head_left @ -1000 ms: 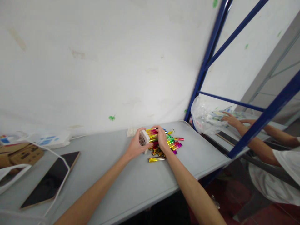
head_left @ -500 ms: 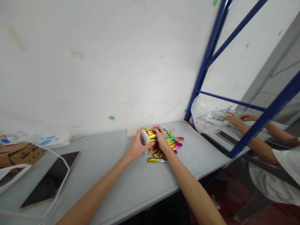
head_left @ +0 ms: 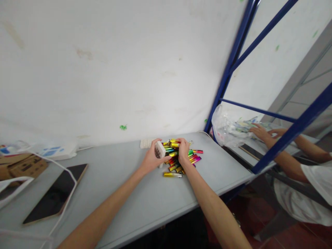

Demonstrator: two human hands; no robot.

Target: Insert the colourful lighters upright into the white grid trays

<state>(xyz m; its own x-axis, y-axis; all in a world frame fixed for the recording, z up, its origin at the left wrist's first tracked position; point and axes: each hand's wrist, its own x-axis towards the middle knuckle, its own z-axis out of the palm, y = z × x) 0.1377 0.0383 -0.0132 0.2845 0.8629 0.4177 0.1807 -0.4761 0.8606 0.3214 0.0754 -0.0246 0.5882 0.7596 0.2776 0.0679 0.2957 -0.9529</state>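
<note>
Left hand (head_left: pixel 151 161): closed around a white block (head_left: pixel 159 150) with small holes, lifted a little above the grey table (head_left: pixel 145 204).
Right hand (head_left: pixel 183 151): fingers bent down on the pile of shiny coloured tubes (head_left: pixel 193 159); I cannot tell if it grips one.
Pile: on the table's far part, just right of the block.
One tube (head_left: pixel 172 174): lies alone, near the pile.
Co-worker's hand (head_left: pixel 259 131): far right, beside a plastic bag (head_left: pixel 224 129).

A worker's left grip (head_left: pixel 151 161) clasps a white perforated block (head_left: pixel 160 150) as the right grip (head_left: pixel 183 152) rests on a pile of metallic tubes (head_left: pixel 194 159) on a grey desk (head_left: pixel 145 200); a co-worker's hand (head_left: pixel 259 132) touches a plastic bag (head_left: pixel 225 129) nearby.
</note>
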